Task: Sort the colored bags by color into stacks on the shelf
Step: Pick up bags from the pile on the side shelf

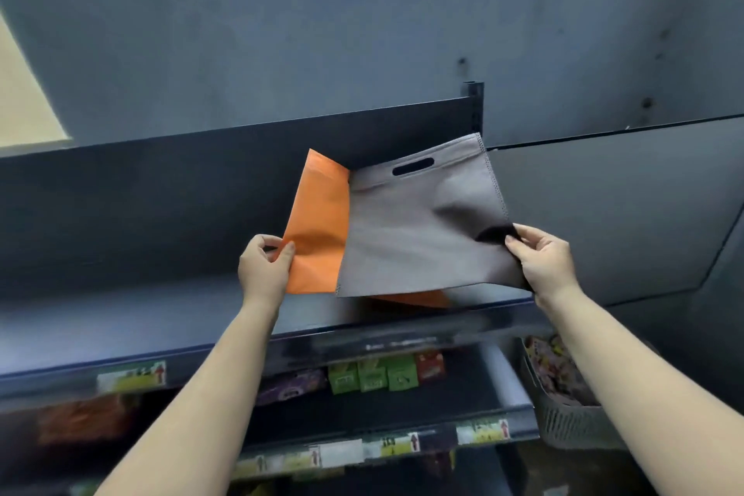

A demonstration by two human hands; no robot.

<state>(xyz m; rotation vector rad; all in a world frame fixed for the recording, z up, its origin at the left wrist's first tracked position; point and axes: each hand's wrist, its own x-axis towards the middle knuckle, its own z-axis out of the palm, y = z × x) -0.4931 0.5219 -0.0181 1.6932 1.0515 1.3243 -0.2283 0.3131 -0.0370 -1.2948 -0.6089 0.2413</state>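
Grey fabric, a flat bag [418, 221] with a cut-out handle, lies over an orange bag [318, 225] above the dark top shelf [120, 318]. The left hand [263, 266] pinches the orange bag's edge; the right hand [543, 258] pinches the grey bag's corner.

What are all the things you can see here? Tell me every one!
grey bag: one, grey, held above the top shelf, overlapping the orange bag
orange bag: one, orange, partly under the grey bag
top shelf: one, dark blue, under the bags
green boxes: about three, green, lower shelf
red box: one, red, beside the green boxes
basket: one, grey, lower right
price tags: several, blurred, on shelf edges
left hand: pinches the orange bag
right hand: pinches the grey bag
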